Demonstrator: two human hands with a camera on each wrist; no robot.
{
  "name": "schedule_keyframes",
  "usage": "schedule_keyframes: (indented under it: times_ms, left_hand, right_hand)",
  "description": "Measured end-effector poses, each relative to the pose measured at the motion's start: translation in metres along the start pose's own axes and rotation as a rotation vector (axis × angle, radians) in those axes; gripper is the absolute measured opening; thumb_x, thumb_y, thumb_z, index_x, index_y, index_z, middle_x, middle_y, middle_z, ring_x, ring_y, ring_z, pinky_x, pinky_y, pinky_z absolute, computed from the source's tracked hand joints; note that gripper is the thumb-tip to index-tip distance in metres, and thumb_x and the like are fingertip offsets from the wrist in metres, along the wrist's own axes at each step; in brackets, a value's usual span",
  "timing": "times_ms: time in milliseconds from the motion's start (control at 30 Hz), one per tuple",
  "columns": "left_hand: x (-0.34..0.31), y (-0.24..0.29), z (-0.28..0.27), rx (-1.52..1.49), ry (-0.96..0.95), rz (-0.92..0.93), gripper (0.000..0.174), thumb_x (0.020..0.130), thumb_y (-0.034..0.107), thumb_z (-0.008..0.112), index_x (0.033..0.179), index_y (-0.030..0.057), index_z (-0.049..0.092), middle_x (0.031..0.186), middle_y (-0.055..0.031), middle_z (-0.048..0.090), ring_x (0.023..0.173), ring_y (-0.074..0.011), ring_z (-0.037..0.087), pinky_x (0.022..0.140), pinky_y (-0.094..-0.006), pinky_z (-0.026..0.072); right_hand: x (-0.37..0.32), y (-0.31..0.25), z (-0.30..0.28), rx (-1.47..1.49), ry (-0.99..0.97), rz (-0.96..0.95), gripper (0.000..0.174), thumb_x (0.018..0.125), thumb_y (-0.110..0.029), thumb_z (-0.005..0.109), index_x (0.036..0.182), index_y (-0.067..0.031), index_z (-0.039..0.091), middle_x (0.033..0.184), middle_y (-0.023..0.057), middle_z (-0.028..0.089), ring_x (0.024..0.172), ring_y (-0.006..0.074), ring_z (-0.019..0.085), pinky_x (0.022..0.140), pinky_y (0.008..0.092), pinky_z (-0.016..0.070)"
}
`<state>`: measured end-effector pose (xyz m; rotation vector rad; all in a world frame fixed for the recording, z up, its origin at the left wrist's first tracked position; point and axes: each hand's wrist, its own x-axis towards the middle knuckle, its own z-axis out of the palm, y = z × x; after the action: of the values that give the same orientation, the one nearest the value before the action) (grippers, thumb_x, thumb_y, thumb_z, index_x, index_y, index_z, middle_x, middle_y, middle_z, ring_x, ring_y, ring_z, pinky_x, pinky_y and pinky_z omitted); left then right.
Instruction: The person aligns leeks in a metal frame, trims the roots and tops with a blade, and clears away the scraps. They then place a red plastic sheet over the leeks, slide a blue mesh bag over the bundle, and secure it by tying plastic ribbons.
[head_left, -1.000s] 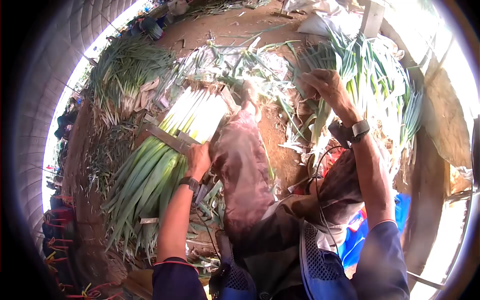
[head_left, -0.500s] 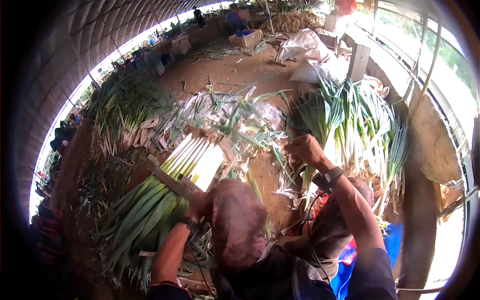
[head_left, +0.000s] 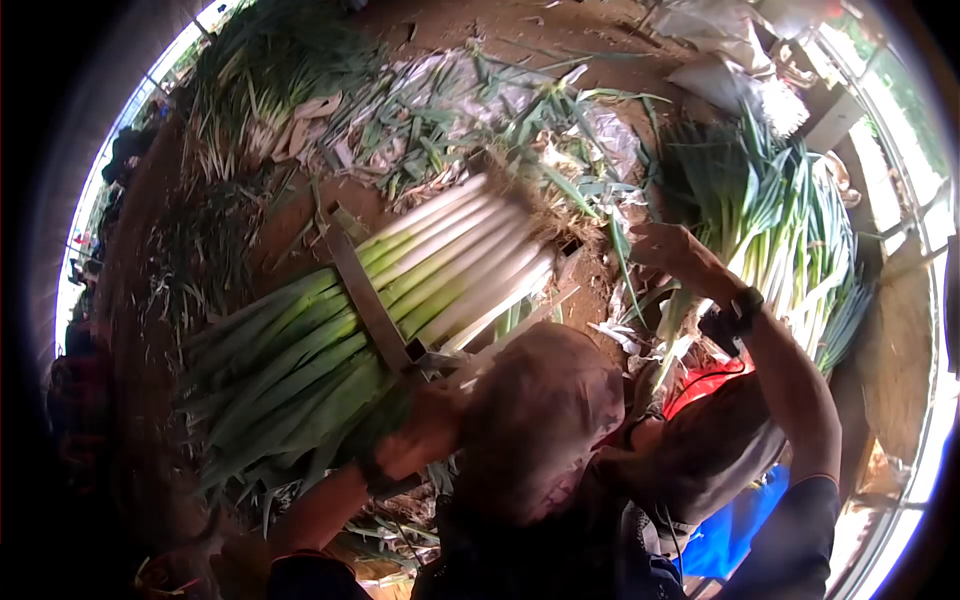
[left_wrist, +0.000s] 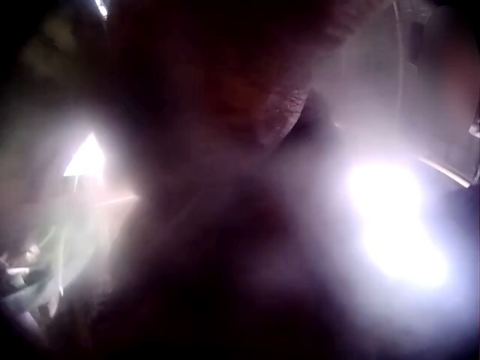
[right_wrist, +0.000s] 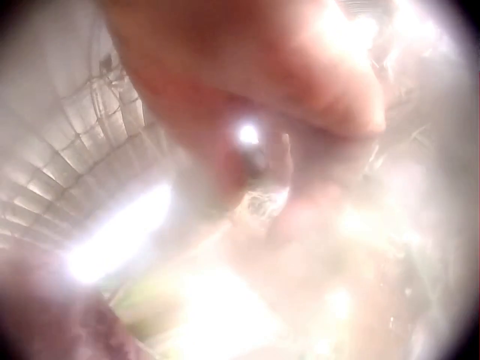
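Observation:
A row of long green onions (head_left: 400,265) lies slantwise in the head view, white root ends at the upper right, leaves at the lower left. Across the stalks runs a flat metal bar (head_left: 362,295). The left hand (head_left: 430,430) is in shadow at the bar's lower end, beside the knee; its fingers and any hold are hidden. The left wrist view is dark and blurred. To the right of the root ends the right hand (head_left: 685,262) is raised, away from the onions. Its fingers (right_wrist: 300,82) are curled toward the thumb, with no held thing made out.
Another onion pile (head_left: 765,215) stands at the right, and a further pile (head_left: 265,85) at the upper left. Loose leaves and plastic sheeting (head_left: 470,95) litter the ground beyond. The person's knee (head_left: 545,410) is between the hands. White sacks (head_left: 715,45) lie at the upper right.
The head view has tilted down and come closer to the onion row. The right hand stays raised near the right pile, its fingers still curled. The left hand remains by the bar's lower end.

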<state>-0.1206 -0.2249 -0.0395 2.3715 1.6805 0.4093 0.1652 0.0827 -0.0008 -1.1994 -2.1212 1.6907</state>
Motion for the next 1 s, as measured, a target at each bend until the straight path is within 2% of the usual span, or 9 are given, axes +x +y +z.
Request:
schedule_keyframes:
  times_ms: [233, 300, 367, 433, 567, 600, 667, 967, 1000]
  left_hand:
    - [-0.014, -0.004, 0.013, -0.076, -0.044, -0.161, 0.027, 0.082, 0.029, 0.062, 0.108, 0.0196, 0.067, 0.059, -0.0071, 0.057, 0.050, -0.0250, 0.056, 0.050, -0.0392, 0.0442]
    - [-0.019, -0.007, 0.009, -0.183, -0.063, -0.150, 0.036, 0.078, 0.027, 0.064, 0.112, 0.0161, 0.065, 0.059, -0.0055, 0.053, 0.052, -0.0239, 0.054, 0.054, -0.0381, 0.0441]
    - [-0.015, -0.007, 0.002, -0.287, -0.086, -0.132, 0.045, 0.074, 0.024, 0.065, 0.117, 0.0127, 0.063, 0.059, -0.0040, 0.050, 0.054, -0.0229, 0.052, 0.057, -0.0369, 0.0440]
    - [-0.007, -0.004, -0.006, -0.234, -0.232, -0.188, 0.039, 0.074, 0.025, 0.064, 0.109, 0.0081, 0.065, 0.059, -0.0035, 0.050, 0.054, -0.0224, 0.052, 0.054, -0.0359, 0.0425]
    - [-0.023, -0.007, 0.007, -0.255, -0.153, -0.180, 0.033, 0.070, 0.019, 0.064, 0.100, 0.0065, 0.067, 0.059, -0.0030, 0.051, 0.054, -0.0198, 0.052, 0.054, -0.0351, 0.0426]
    - [-0.155, -0.010, 0.085, -0.607, -0.383, -0.491, 0.039, 0.068, 0.017, 0.062, 0.105, 0.0054, 0.066, 0.059, -0.0012, 0.051, 0.053, -0.0171, 0.053, 0.054, -0.0338, 0.0425]
    - [-0.053, -0.009, 0.029, -0.376, -0.316, -0.301, 0.039, 0.068, 0.016, 0.061, 0.105, 0.0045, 0.065, 0.059, -0.0006, 0.050, 0.053, -0.0160, 0.052, 0.053, -0.0331, 0.0424]
    - [-0.124, -0.015, 0.070, -0.182, -0.391, -0.151, 0.023, 0.071, 0.015, 0.060, 0.091, 0.0061, 0.066, 0.057, -0.0012, 0.049, 0.050, -0.0165, 0.051, 0.053, -0.0316, 0.0418]
    - [-0.138, -0.016, 0.076, -0.197, -0.413, -0.155, 0.021, 0.071, 0.015, 0.060, 0.089, 0.0064, 0.066, 0.057, -0.0014, 0.049, 0.050, -0.0167, 0.051, 0.053, -0.0315, 0.0417]
  right_hand:
    - [0.112, 0.067, 0.014, -0.046, -0.249, -0.047, 0.033, 0.097, -0.023, 0.053, 0.122, -0.0014, 0.057, 0.111, 0.0079, 0.062, 0.086, 0.0159, 0.067, 0.062, 0.0236, 0.0568]
    - [0.151, 0.129, 0.030, 0.239, -0.357, 0.005, 0.039, 0.094, -0.020, 0.057, 0.126, 0.0007, 0.051, 0.125, 0.0142, 0.053, 0.108, 0.0202, 0.058, 0.084, 0.0299, 0.0538]
    - [0.155, 0.097, 0.048, -0.254, -0.382, 0.043, 0.045, 0.091, -0.013, 0.056, 0.133, -0.0010, 0.045, 0.122, 0.0147, 0.054, 0.113, 0.0221, 0.053, 0.096, 0.0325, 0.0454]
    - [0.178, 0.182, 0.081, -0.256, -0.022, -1.080, 0.049, 0.088, -0.007, 0.055, 0.136, -0.0029, 0.041, 0.115, 0.0121, 0.055, 0.108, 0.0247, 0.052, 0.095, 0.0320, 0.0419]
    - [0.185, 0.257, 0.116, -0.033, -0.383, -0.468, 0.066, 0.080, -0.011, 0.062, 0.139, -0.0006, 0.036, 0.130, 0.0203, 0.046, 0.120, 0.0340, 0.046, 0.102, 0.0375, 0.0398]
    - [0.189, 0.260, 0.116, 0.031, -0.488, -0.285, 0.071, 0.077, -0.013, 0.065, 0.140, 0.0002, 0.034, 0.134, 0.0231, 0.043, 0.124, 0.0370, 0.044, 0.104, 0.0393, 0.0391]
    - [0.197, 0.251, 0.118, 0.155, -0.622, -0.018, 0.076, 0.076, -0.019, 0.065, 0.142, 0.0002, 0.031, 0.140, 0.0257, 0.039, 0.128, 0.0399, 0.041, 0.106, 0.0417, 0.0382]
    - [0.175, 0.129, 0.073, 0.716, -0.424, 0.372, 0.074, 0.095, -0.054, 0.041, 0.148, -0.0063, 0.022, 0.149, 0.0246, 0.026, 0.132, 0.0380, 0.037, 0.108, 0.0470, 0.0365]
    - [0.183, 0.157, 0.071, 0.757, -0.401, 0.151, 0.073, 0.095, -0.054, 0.043, 0.148, -0.0082, 0.023, 0.147, 0.0241, 0.030, 0.130, 0.0363, 0.040, 0.105, 0.0462, 0.0398]
